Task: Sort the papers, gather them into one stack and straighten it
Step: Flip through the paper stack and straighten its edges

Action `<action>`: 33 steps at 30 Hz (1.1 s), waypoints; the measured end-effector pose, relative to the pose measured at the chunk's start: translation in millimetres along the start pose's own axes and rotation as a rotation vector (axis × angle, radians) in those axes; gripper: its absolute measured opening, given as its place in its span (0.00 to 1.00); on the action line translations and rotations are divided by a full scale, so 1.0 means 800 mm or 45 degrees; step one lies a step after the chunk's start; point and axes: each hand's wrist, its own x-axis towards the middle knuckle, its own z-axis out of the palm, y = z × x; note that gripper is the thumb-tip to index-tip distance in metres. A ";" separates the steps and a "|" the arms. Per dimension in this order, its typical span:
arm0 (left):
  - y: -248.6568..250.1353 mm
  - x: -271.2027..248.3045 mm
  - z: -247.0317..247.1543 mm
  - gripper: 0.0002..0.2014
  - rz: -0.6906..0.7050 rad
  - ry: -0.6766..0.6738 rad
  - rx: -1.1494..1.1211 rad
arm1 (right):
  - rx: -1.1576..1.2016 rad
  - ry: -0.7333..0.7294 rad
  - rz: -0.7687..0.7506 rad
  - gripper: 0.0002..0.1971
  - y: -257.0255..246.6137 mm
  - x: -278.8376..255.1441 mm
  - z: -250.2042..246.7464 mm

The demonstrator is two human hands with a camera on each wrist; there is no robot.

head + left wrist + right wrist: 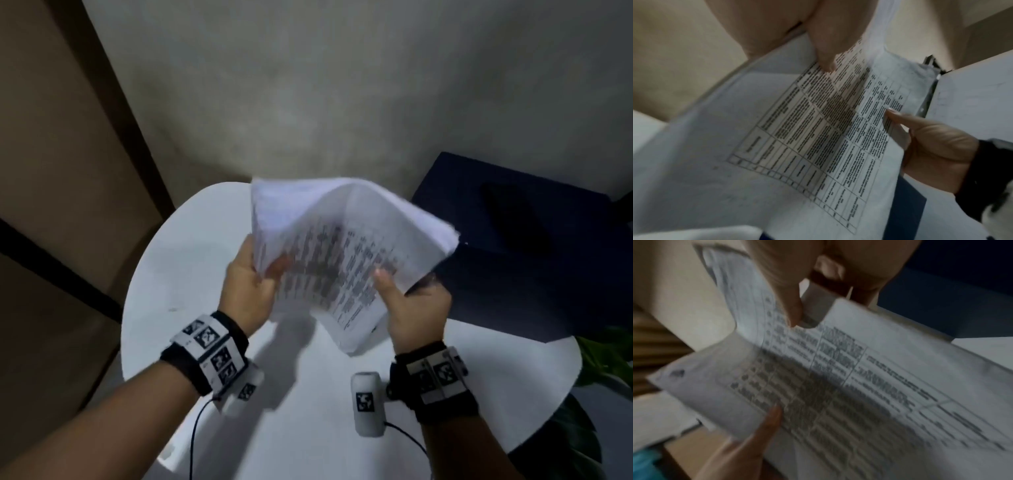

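A bundle of printed papers (342, 246) with dark table text is held in the air above the round white table (178, 274); its top bows over away from me. My left hand (251, 284) pinches its left edge, thumb on the printed face. My right hand (411, 308) grips the right edge, thumb on top and fingers underneath. In the left wrist view the thumb (828, 53) presses the printed sheet (818, 129), and the right hand (931, 146) holds the far edge. In the right wrist view the papers (859, 386) are blurred and the thumb (791, 305) pinches them.
A dark navy box or folder (513, 260) lies on the table at the right, just beyond the papers. Green plant leaves (606, 356) stick out at the right table edge. A grey wall stands behind and brown panels at the left.
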 end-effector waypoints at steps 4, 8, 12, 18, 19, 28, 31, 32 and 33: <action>-0.022 -0.022 0.000 0.29 -0.151 -0.240 -0.202 | -0.034 0.072 0.160 0.20 0.020 -0.020 -0.001; 0.003 -0.010 -0.002 0.38 -0.066 -0.102 -0.553 | 0.054 0.094 0.025 0.28 0.003 -0.013 -0.001; 0.032 0.002 0.004 0.25 0.262 0.123 -0.433 | 0.170 0.088 -0.216 0.17 -0.026 -0.004 0.010; 0.042 0.020 0.011 0.22 0.261 0.166 -0.439 | 0.275 0.172 -0.190 0.19 -0.025 0.002 0.014; 0.032 0.022 0.008 0.30 0.224 0.086 -0.458 | 0.266 0.118 -0.143 0.25 -0.016 0.001 0.009; -0.069 0.004 0.024 0.15 -0.086 -0.168 0.106 | -0.109 0.150 0.416 0.21 0.055 -0.014 0.017; -0.064 0.014 0.012 0.14 -0.168 -0.144 0.086 | -0.252 0.067 0.315 0.24 0.054 0.002 0.008; -0.071 0.018 0.009 0.17 -0.203 -0.157 0.117 | -0.293 0.009 0.310 0.20 0.057 0.007 0.003; -0.086 0.021 0.005 0.23 -0.277 -0.194 0.189 | -0.311 -0.046 0.316 0.16 0.063 0.009 0.000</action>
